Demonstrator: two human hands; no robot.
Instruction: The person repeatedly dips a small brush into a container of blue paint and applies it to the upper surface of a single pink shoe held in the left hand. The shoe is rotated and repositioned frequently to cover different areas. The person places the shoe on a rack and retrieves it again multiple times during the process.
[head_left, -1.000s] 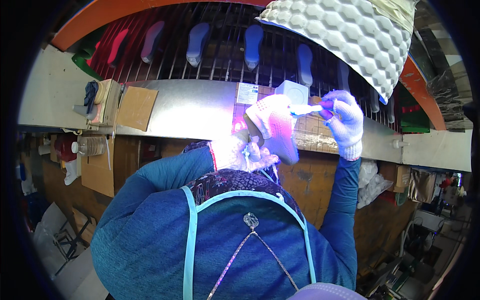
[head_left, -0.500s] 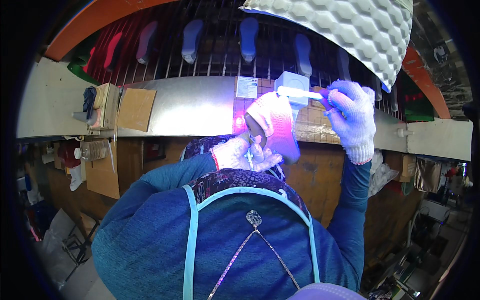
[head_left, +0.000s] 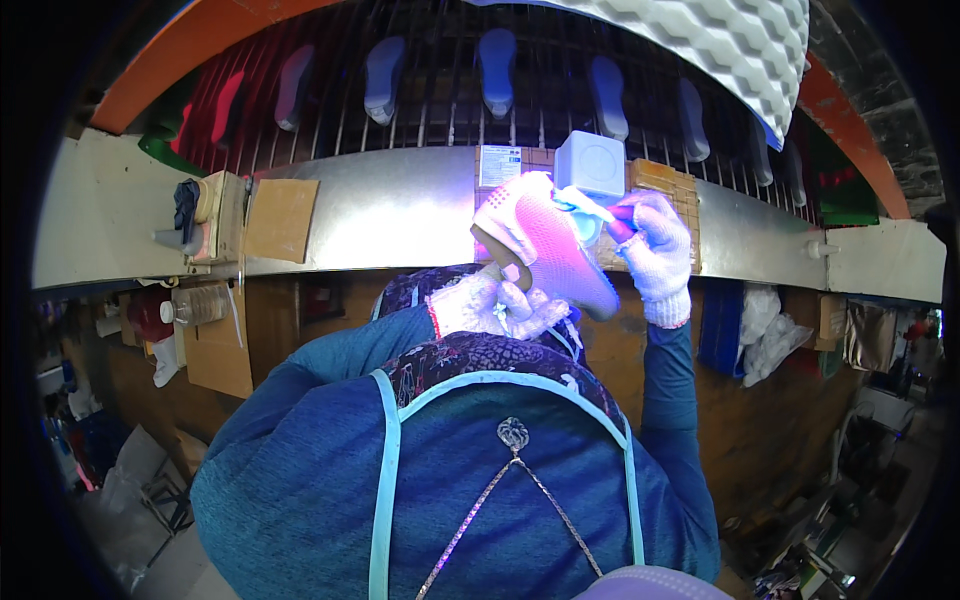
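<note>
Metal worktop (head_left: pixel 390 218) out front; pink shoe (head_left: pixel 560 240) is held over its near edge, long axis diagonal, rounded end pointing lower right. Likely light with a soft upper, best taken at the opening, where left hand (head_left: pixel 490 306) seems to have fingers clamped. Right hand (head_left: pixel 656 252) has fingers pinched on a purple-handled brush (head_left: pixel 592 205) alongside, white container (head_left: pixel 590 162) beyond.

Metal surface (head_left: pixel 400 205) running left to right. On it: brown cardboard piece (head_left: pixel 283 220), left; taped brown board (head_left: pixel 668 180) bearing white label (head_left: pixel 500 167). Rod rack (head_left: pixel 422 130) behind: row of shoe soles (head_left: pixel 497 75).
</note>
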